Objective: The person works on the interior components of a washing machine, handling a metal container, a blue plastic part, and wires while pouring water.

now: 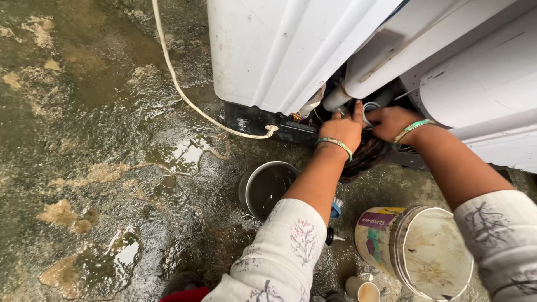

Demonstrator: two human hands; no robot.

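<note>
Nearest, at the bottom edge, a small cream cup [362, 290] is standing on the wet concrete floor [100, 140], and just right of it a paint bucket [417, 251] is tilting on its side, its soiled open mouth facing near and right. A label is wrapping its wall in bands of purple, yellow and green. Left of the bucket, a round metal pot [265, 187] is sitting on the floor with dark water in it.

Both forearms, in white sleeves printed with small branches, are stretching away over these things toward the underside of a white washing machine [291, 45] at the far right. The left hand [342, 130], a green bangle at its wrist, is curling loosely with the index finger pointing up and touching a grey hose [338, 99] in the dark opening. The right hand [390, 122], also bangled, is closing narrowly on a metal ring clamp [368, 111] just beside that hose; its fingertips are hidden inside.

Farther left, a cream cable [179, 89] is trailing over the floor to the machine's black base.
</note>
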